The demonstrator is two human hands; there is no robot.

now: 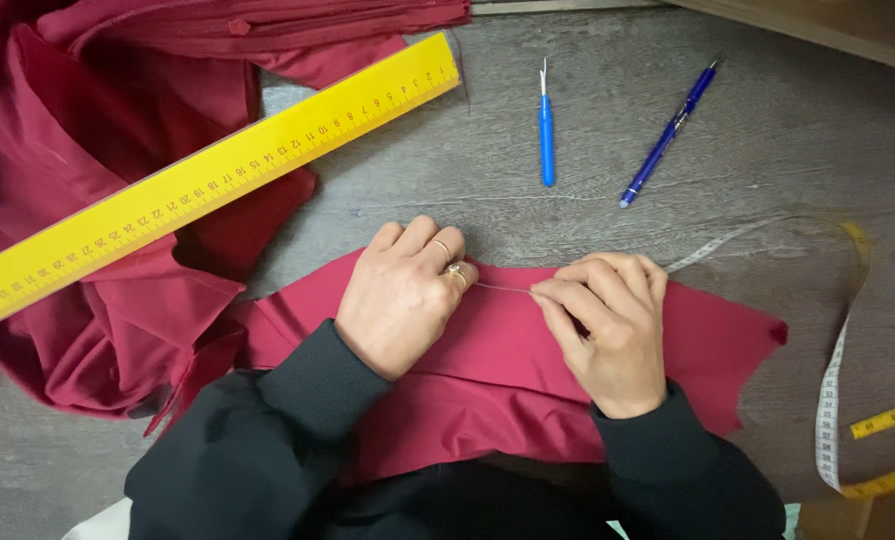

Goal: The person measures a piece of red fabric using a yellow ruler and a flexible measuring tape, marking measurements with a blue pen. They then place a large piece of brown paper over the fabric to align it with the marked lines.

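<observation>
Both hands on red fabric, yellow ruler beyond.

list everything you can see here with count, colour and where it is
fabric piece: 1, dark red, flat on the table under both hands
fabric heap: 1, dark red, bunched at upper left
ruler: 1, yellow, lying slantwise across the heap
seam ripper: 1, blue, top centre of the table
pen: 1, blue, right of the seam ripper
measuring tape: 1, white and yellow, curling along the right side
thread: 1, pale, stretched between the two hands
table: 1, grey wood grain
sleeves: 2, black, bottom edge
left hand: 1, with rings, pinching the thread
right hand: 1, pinching the thread's other end
</observation>
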